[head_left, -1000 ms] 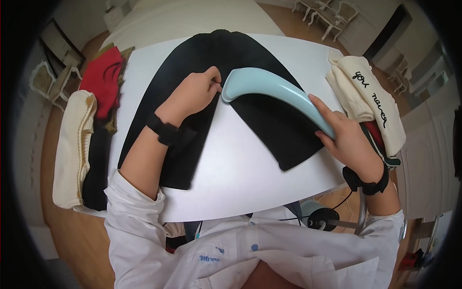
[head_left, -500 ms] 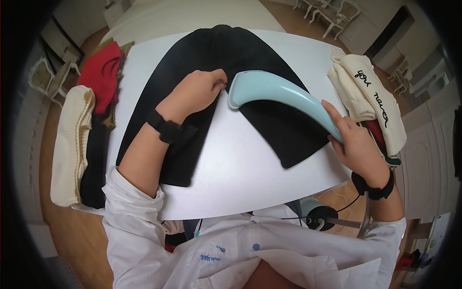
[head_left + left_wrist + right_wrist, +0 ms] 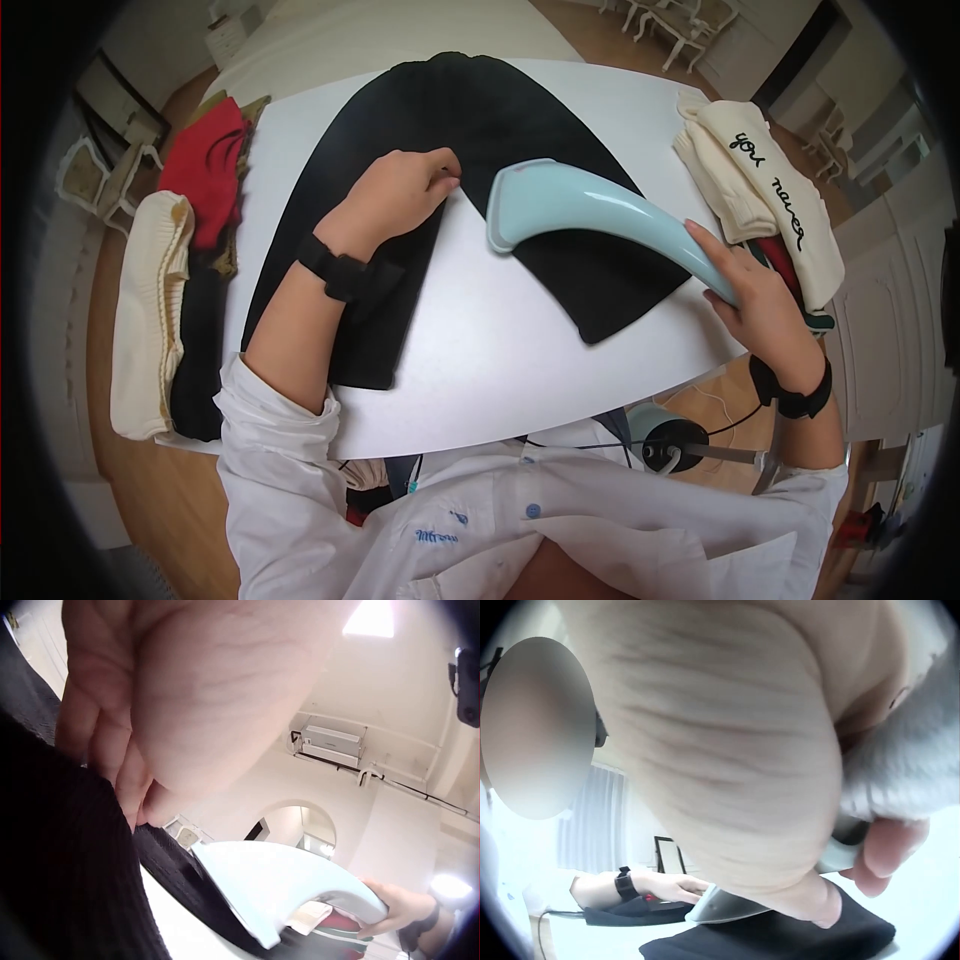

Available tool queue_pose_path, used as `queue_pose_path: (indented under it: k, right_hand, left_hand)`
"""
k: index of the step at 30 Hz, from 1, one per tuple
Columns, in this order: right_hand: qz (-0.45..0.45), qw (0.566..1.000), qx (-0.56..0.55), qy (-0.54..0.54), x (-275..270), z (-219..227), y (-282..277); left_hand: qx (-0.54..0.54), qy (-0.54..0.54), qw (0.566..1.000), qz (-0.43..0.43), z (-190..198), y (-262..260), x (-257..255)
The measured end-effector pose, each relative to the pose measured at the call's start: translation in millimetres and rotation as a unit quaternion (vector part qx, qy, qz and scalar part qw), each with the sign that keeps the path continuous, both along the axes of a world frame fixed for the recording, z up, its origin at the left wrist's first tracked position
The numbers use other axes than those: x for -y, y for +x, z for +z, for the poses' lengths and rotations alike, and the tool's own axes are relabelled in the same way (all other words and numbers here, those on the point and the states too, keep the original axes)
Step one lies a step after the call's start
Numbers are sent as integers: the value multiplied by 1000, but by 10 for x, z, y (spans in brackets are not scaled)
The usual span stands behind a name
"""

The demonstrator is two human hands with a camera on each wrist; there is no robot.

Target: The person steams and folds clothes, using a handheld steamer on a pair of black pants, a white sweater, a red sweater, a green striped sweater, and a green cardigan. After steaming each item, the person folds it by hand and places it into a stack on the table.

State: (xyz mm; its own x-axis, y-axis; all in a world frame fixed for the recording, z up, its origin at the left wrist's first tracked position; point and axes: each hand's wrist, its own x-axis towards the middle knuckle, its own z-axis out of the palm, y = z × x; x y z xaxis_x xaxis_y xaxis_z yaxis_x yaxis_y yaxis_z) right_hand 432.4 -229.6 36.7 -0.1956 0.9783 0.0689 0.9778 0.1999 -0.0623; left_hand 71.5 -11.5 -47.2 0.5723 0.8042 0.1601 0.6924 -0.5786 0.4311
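Black trousers lie spread on the white table, legs apart, waist at the far side. My left hand pinches the cloth at the inner edge of the left leg, near the crotch; in the left wrist view its fingers press down on the dark fabric. With my right hand I grip the handle of a light blue garment steamer. Its wide head overlaps the inner edge of the right leg. A pale woven hose runs from the handle in the right wrist view.
On the left edge of the white table lie a folded cream knit, a red garment and dark cloth. Cream clothes with black lettering are stacked at the right. A light blue steamer base stands below the near edge.
The steamer has moved right and toward me in my right hand, away from my left hand. My left hand keeps its hold on the trousers, with only slight shifts.
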Motion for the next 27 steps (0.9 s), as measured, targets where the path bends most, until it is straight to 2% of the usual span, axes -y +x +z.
queue_pose_path:
  k: [5, 7, 10, 12, 15, 20, 23, 25, 27]
  right_hand:
    - [-17, 999, -17, 23, 387, 131, 321]
    - [-37, 999, -1, 24, 515, 192, 411]
    - [-62, 998, 16, 26, 540, 228, 360]
    - [-70, 997, 14, 13, 462, 251, 261]
    - [-22, 999, 13, 37, 192, 55, 199]
    - [-15, 999, 19, 24, -481, -102, -41]
    - [-8, 999, 39, 23, -885, -146, -216]
    - [18, 997, 58, 43, -1133, -245, -200]
    - [24, 997, 58, 49, -1294, -293, -183]
  left_hand:
    - [2, 49, 999, -25, -51, 50, 93]
    - [-40, 72, 997, -9, -42, 106, 157]
    - [-88, 130, 987, -30, -116, 137, 180]
    - [-73, 153, 985, -37, -147, 133, 179]
    - [-54, 184, 981, -42, -153, 124, 173]
    - [-71, 193, 978, -28, -135, 148, 186]
    - [-100, 151, 983, -15, -134, 127, 179]
    - [-49, 182, 982, -26, -175, 106, 158]
    - [-58, 170, 983, -24, -158, 91, 147]
